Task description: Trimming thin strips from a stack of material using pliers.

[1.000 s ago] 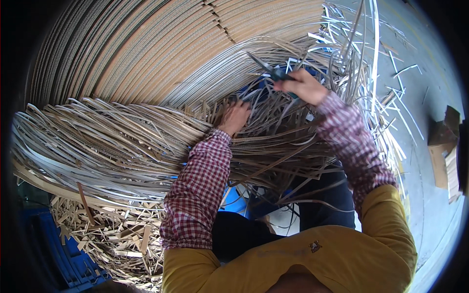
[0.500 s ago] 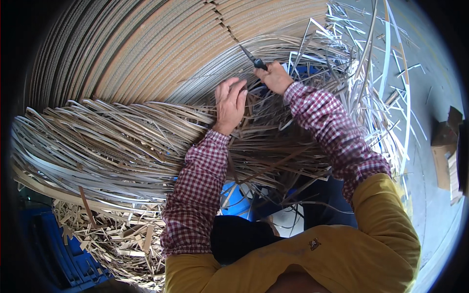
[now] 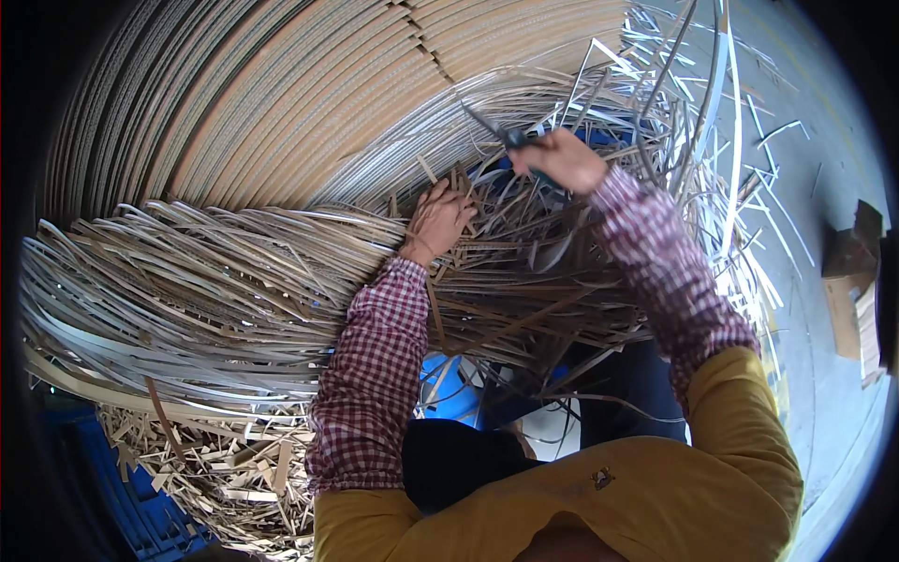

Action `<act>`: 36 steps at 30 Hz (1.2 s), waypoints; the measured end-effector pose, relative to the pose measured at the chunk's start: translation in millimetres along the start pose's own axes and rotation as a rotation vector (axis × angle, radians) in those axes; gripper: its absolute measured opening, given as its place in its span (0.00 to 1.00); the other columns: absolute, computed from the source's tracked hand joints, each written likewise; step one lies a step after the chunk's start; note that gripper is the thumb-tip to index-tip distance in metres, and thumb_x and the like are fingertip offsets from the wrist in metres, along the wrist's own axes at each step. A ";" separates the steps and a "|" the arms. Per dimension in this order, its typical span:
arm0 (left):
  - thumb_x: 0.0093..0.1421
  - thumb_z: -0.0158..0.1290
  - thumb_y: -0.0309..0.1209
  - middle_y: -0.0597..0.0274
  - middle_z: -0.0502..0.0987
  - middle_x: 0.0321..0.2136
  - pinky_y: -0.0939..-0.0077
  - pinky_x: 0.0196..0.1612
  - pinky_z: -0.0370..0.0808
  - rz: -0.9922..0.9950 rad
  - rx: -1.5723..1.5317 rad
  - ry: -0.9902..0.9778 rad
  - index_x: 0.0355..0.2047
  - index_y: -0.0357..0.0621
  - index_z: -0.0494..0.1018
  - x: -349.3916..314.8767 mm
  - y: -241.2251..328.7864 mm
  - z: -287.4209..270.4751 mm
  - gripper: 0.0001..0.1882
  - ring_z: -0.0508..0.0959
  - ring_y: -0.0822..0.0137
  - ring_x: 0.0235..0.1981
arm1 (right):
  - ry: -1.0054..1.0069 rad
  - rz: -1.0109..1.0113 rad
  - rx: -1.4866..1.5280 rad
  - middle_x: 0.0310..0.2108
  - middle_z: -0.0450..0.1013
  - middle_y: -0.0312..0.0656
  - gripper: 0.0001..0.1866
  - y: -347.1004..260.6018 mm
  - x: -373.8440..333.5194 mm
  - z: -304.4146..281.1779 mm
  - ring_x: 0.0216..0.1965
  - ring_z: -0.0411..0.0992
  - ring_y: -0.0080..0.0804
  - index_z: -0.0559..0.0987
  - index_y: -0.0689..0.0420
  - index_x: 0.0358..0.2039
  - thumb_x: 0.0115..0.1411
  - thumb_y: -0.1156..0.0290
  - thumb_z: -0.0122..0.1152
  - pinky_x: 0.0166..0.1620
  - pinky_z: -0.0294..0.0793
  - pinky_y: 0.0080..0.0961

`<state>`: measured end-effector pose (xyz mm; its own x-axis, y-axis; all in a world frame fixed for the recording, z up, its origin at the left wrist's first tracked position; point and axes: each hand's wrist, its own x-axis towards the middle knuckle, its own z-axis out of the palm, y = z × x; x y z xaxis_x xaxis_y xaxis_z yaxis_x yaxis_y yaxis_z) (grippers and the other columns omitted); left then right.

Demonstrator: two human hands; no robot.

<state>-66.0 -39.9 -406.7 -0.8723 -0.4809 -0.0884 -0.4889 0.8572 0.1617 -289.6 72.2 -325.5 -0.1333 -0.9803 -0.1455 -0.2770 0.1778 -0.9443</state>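
Observation:
My right hand (image 3: 567, 161) is closed round the dark handle of a pair of scissors (image 3: 487, 122). The narrow blade points up and left toward the cardboard stack, above the loose strips; motion blurs this hand a little. Lower and to the left, my left hand (image 3: 438, 220) rests with curled fingers on the thick bundle of thin cardboard strips (image 3: 234, 262). Its fingertips grip strips at the stack's near edge, partly hidden among them. Behind both hands stands a large stack of corrugated cardboard sheets (image 3: 281, 103), edges facing me.
A heap of short cardboard scraps (image 3: 234, 478) lies at the lower left beside a blue plastic container (image 3: 140, 496). Long pale strips (image 3: 735, 140) stick out and litter the grey floor (image 3: 824, 159) at right. A cardboard box (image 3: 847, 290) sits at the right edge.
My right hand has drawn back to the right with the scissors, away from the stack. My left hand has come down onto the strips and its fingers have curled in.

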 end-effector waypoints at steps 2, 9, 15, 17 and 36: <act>0.60 0.45 0.40 0.58 0.71 0.47 0.59 0.56 0.57 0.027 -0.075 0.118 0.45 0.41 0.72 5.6 0.6 2.4 0.18 0.61 0.56 0.56 | 0.071 0.053 -0.123 0.23 0.73 0.41 0.18 3.5 36.3 -6.4 0.27 0.70 0.28 0.79 0.60 0.27 0.54 0.55 0.56 0.38 0.69 0.25; 0.56 0.50 0.32 0.57 0.68 0.44 0.61 0.52 0.59 0.121 -0.192 0.568 0.44 0.43 0.71 2.8 15.7 -15.1 0.15 0.64 0.57 0.51 | 0.156 0.057 -0.027 0.23 0.74 0.45 0.18 20.2 39.7 19.5 0.27 0.71 0.30 0.79 0.64 0.25 0.55 0.59 0.54 0.36 0.70 0.26; 0.57 0.48 0.31 0.55 0.71 0.45 0.63 0.52 0.63 0.242 -0.259 0.571 0.44 0.42 0.72 5.8 34.0 -28.6 0.15 0.68 0.55 0.49 | -0.134 0.110 0.254 0.20 0.73 0.45 0.15 76.3 -69.8 42.1 0.24 0.71 0.30 0.78 0.63 0.24 0.52 0.62 0.56 0.32 0.70 0.31; 0.60 0.45 0.35 0.49 0.75 0.39 0.65 0.53 0.64 0.042 -0.422 0.069 0.40 0.38 0.74 8.6 22.0 -18.0 0.15 0.72 0.53 0.45 | -0.423 0.201 -0.285 0.22 0.74 0.41 0.10 38.1 -64.3 10.4 0.24 0.70 0.29 0.78 0.62 0.27 0.52 0.67 0.57 0.33 0.70 0.30; 0.57 0.45 0.33 0.50 0.60 0.55 0.54 0.57 0.55 0.264 -0.141 0.788 0.48 0.46 0.70 -2.3 36.3 -39.5 0.18 0.57 0.45 0.57 | 0.504 -0.415 -0.236 0.31 0.71 0.60 0.15 35.5 32.6 51.0 0.33 0.70 0.59 0.75 0.66 0.32 0.54 0.65 0.52 0.37 0.70 0.42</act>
<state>-81.6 -15.0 -361.9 -0.6759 -0.3007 0.6728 -0.2183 0.9537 0.2070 -255.3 42.2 -378.8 -0.3817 -0.8219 0.4229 -0.5924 -0.1336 -0.7945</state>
